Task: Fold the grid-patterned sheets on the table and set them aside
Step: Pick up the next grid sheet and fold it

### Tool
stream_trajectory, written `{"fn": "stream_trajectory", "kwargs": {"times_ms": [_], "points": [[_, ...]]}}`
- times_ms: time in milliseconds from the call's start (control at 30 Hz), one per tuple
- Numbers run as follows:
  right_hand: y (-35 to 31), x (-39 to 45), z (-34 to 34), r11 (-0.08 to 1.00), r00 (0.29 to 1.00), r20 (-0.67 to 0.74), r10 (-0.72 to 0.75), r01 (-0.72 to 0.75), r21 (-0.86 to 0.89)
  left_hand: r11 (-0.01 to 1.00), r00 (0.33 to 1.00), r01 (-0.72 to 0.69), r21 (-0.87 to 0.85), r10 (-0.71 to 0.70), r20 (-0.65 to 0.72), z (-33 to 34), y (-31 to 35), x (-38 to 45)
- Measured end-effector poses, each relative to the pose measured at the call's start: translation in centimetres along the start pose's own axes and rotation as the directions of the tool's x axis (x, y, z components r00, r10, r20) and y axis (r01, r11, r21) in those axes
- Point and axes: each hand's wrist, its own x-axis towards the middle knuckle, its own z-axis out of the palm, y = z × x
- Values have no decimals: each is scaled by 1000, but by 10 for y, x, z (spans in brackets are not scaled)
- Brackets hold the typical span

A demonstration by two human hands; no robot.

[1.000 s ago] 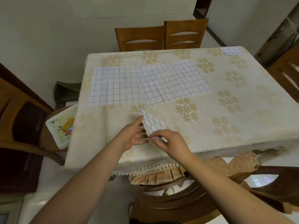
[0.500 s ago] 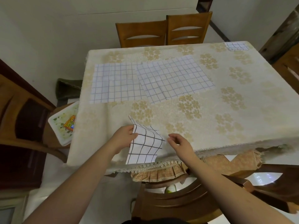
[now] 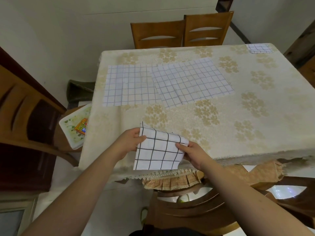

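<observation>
On my left, my left hand (image 3: 130, 143) pinches the upper left edge of the folded sheet (image 3: 159, 150), thumb lying across its face and fingers tucked behind, out of sight. The sheet hangs between my two hands at the near edge of the table (image 3: 255, 142), its lower part drooping past the tablecloth's lace hem. It looks light and limp, a thin cloth or paper that curls at its top left corner and bows along the top, so I judge it will sag wherever I am not holding it and will slip out of square if I let one side go. The best places to take it are the two upper corners or the side edges, where a pinch keeps the layers together; a grip in the middle would only crumple it. On my right, my right hand (image 3: 191, 154) pinches the right edge, thumb on top and fingers curled beneath. Farther back on the table, well apart from my hands, two flat sheets wait: the left flat sheet (image 3: 129, 85) and the right flat sheet (image 3: 192, 80), which overlaps it a little. At the far right corner lies a small folded sheet (image 3: 258, 48), which I take to be the set-aside spot.
</observation>
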Motion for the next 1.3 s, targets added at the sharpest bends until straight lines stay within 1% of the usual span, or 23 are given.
{"fn": "stream_trajectory", "kwargs": {"times_ms": [67,200,400,567,633,733,833,867,933,1000,1100,1200,1267,1300], "points": [[-6,-2,0,998,1000,13,-18,19,-56,999,1000,17,-43,-17,-3,-1,-4,-2],[-20,-10,-2,987,998,43,-48,54,-152,998,1000,9,-70,-8,14,-6,-11,-5],[-33,-17,-8,987,993,68,-96,104,-126,990,993,-28,-136,44,113,-7,-12,-8],[-38,-22,-11,984,989,85,-119,129,-120,973,994,-43,-226,64,88,-6,-15,-3],[-40,-24,-10,974,988,71,-140,150,-171,969,995,-48,-242,66,69,-5,-16,-2],[-41,-23,-13,950,983,37,-182,186,-252,974,997,-60,-217,71,39,-2,-14,-2],[-43,-25,-13,879,966,77,-246,255,-403,982,996,-84,-169,87,8,-1,-14,-1],[-43,-25,-12,867,963,76,-257,265,-422,985,996,-91,-144,93,3,-1,-14,0],[-45,-27,-10,879,961,58,-271,272,-391,987,995,-96,-125,97,0,0,-11,-1],[-44,-23,-10,914,965,11,-261,251,-319,982,997,-76,-173,80,15,2,-9,-1],[-43,-21,-13,982,985,1,-170,170,-88,951,998,-24,-308,43,56,3,-5,-2],[-39,-19,-14,988,998,4,-63,62,142,894,998,2,-448,26,57,3,-3,-3],[-36,-21,-11,980,1000,15,-7,4,201,902,998,-29,-431,49,36,4,-4,-4],[-34,-20,-11,984,1000,28,12,-17,177,916,997,-58,-397,76,29,5,-5,-4]]}}
